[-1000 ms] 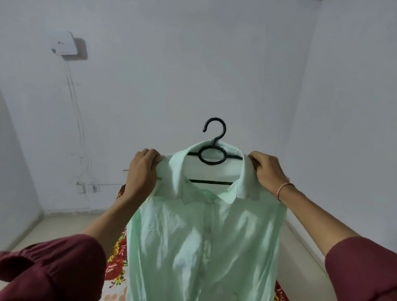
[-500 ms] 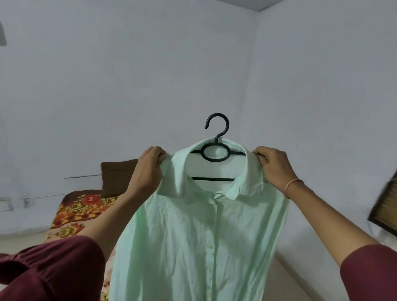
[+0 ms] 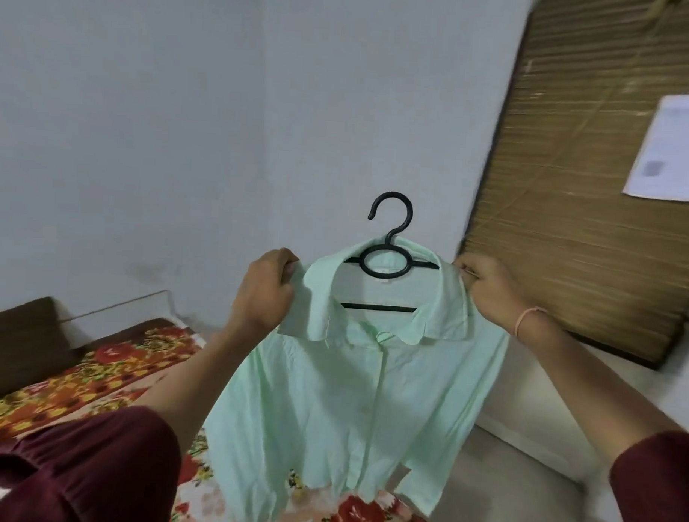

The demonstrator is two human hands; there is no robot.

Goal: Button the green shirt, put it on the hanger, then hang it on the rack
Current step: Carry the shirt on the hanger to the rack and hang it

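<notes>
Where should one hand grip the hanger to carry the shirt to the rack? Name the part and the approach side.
Probably grip the neck of the black hanger, just below the hook, coming from above and in front. It stands bare above the green shirt collar. The left hand and right hand pinch the shoulders through the cloth; the hook should stay free.

Shirt (image 3: 349, 401): pale mint green, collared, lightly wrinkled. Front placket closed, facing the camera. Mounted on hanger (image 3: 388, 258), held up in the air, shoulders gripped at both ends. Collar spread open, showing the hanger's ring and lower bar inside the neck. Body hanging down, slightly slanted toward lower left; hem loose above a floral bed (image 3: 108, 369). Hanger: black plastic, hook upright and free, opening to the left. Rack not in view.
</notes>
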